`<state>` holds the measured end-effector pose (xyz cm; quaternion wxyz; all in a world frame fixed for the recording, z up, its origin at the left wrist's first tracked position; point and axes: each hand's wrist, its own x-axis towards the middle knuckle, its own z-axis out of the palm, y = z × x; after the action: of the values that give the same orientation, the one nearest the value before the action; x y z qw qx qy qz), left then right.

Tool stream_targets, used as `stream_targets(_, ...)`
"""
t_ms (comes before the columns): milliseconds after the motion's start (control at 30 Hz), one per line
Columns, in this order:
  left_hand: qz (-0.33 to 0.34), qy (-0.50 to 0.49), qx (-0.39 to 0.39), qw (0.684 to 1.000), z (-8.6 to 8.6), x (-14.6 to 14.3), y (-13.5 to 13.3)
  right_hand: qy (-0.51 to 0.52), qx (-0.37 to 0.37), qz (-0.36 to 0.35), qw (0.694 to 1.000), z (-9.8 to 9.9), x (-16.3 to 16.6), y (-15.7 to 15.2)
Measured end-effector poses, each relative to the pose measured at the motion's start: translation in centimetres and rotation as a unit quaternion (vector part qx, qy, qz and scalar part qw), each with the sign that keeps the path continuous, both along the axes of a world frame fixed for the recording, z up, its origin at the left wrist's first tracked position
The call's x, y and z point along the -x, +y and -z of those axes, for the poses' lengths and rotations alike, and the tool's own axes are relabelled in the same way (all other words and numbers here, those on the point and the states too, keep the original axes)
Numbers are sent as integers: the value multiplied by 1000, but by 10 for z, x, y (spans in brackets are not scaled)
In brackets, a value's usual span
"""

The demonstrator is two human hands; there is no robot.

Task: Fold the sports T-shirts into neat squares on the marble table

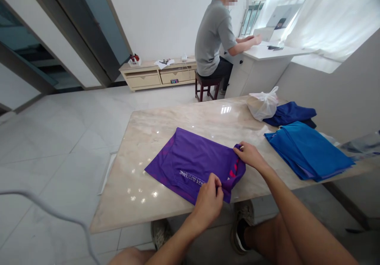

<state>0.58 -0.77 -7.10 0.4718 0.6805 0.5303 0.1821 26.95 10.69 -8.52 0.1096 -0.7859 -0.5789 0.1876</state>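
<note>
Closed fingers (213,182) on purple cloth (194,158)

This looks like a home, most likely its living room. The floor (68,134) is pale, glossy tile, and the walls (157,15) are plain white. A long, low wooden cabinet (144,81) with drawers stands against one wall, small odds and ends on top. Sheer white curtains (347,15) hang at a bright window (258,3). A white desk (267,73), a dark stool (207,83) and a marble-look table (172,116) furnish the space. Through the far-left doorway (28,51) is another room, perhaps a bedroom, though too dim to be sure.
</note>
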Motion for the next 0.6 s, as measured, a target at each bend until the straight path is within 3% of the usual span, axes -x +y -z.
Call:
stream_targets(133,-84,-46,69,993,18,-9,-2,101,-45,66,992,-8,12,2)
stream_targets(267,-130,-50,153,978,19,-16,-1,186,-91,93,974,-12,26,4)
stream_targets(500,-91,-24,106,990,6,-20,3,175,-131,52,974,-16,25,5)
stream_targets(600,-71,-62,102,990,6,-34,4,156,-118,59,979,-19,15,3)
